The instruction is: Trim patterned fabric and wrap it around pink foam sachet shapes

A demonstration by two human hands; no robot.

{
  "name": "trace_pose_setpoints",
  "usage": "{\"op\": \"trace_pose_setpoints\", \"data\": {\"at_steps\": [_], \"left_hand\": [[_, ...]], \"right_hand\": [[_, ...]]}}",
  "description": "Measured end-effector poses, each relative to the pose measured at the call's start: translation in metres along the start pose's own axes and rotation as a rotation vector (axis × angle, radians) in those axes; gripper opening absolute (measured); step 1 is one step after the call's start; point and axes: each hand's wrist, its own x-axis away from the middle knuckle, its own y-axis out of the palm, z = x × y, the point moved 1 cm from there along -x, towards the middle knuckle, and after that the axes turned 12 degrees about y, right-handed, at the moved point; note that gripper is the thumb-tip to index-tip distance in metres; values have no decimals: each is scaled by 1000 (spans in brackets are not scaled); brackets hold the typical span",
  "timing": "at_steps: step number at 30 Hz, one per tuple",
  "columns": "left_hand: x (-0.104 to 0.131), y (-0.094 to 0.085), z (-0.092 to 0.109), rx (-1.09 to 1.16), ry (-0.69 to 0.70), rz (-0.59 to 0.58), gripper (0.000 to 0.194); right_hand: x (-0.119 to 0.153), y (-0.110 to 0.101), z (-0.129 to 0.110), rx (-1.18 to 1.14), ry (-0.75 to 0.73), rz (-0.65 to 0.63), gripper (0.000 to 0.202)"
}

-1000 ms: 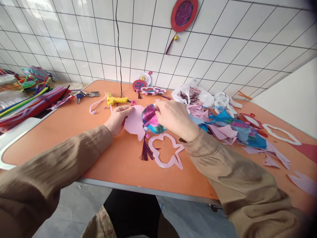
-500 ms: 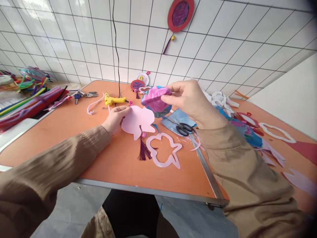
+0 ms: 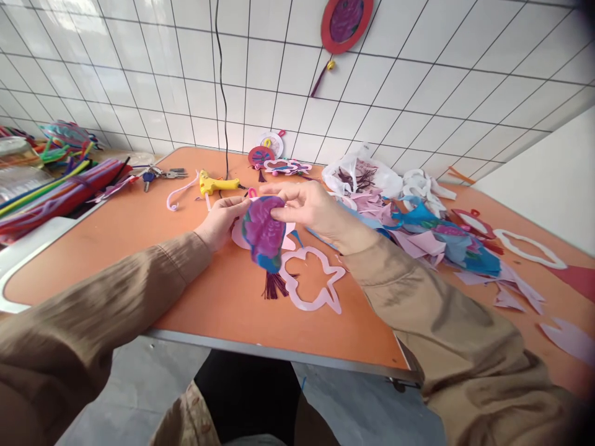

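My right hand (image 3: pixel 309 210) pinches the edge of a purple and blue patterned fabric piece (image 3: pixel 264 229). This piece hangs in front of a pink paper cutout (image 3: pixel 289 238) and hides most of it. My left hand (image 3: pixel 223 222) grips the pink cutout at its upper left edge, close to a small bright pink loop (image 3: pixel 252 193). Whether the left fingers also touch the fabric I cannot tell. Below them a dark purple tassel (image 3: pixel 275 285) shows its lower strands. A pink scalloped paper frame (image 3: pixel 310 307) lies on the orange table (image 3: pixel 223 310) beside the tassel.
Behind my left hand lies a yellow glue gun (image 3: pixel 217 184), with keys (image 3: pixel 160 174) farther left. Colourful pipe cleaners (image 3: pixel 69 198) fill the left side. To the right are a plastic bag (image 3: pixel 362 173), paper scraps (image 3: pixel 423 244) and a white frame (image 3: pixel 530 248).
My right hand has moved left and down, bringing the fabric piece over the pink cutout. The fabric now hangs upright, and the scissors are hidden behind my right arm.
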Motion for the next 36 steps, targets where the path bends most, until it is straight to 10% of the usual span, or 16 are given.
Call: {"op": "trace_pose_setpoints", "data": {"at_steps": [20,28,36], "left_hand": [[8,8,4,8,-46,-112,35],[5,1,6,-88,15,-77,24],[-1,-3,4,-4,-11,6,22]], "right_hand": [[-13,20,33,232,137,342,20],[-12,8,28,313,177,164,53],[-12,0,30,396,254,-37,43]]}}
